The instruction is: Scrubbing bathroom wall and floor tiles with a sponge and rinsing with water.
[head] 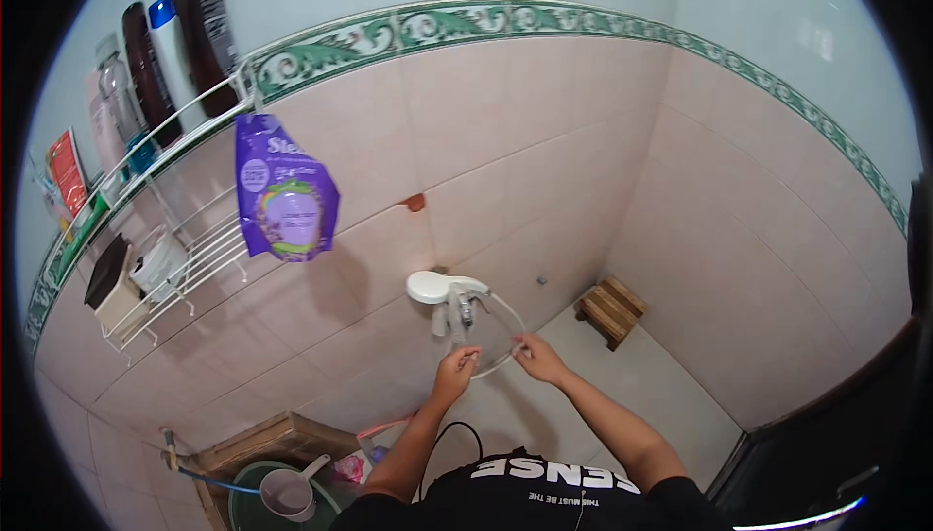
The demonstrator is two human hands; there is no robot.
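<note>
A white hand shower (pixel 430 287) rests at the wall beside a metal tap (pixel 465 309), with what looks like clear plastic hanging around it. From its handle a pale shower hose (pixel 514 309) curves down in a loop. My right hand (pixel 541 360) has its fingertips closed on the right side of that loop. My left hand (pixel 456 374) is below the tap, fingertips drawn together, with the lower hose passing right by it. Whether those left fingers pinch the hose or something small is hidden.
A white wire rack (pixel 211 250) with several bottles hangs at left, a purple pouch (pixel 288 188) on its end. A wooden stool (pixel 612 309) stands in the far corner. At lower left, a dipper (pixel 286 494) sits over a green tub (pixel 244 491) by a tiled ledge (pixel 251 440).
</note>
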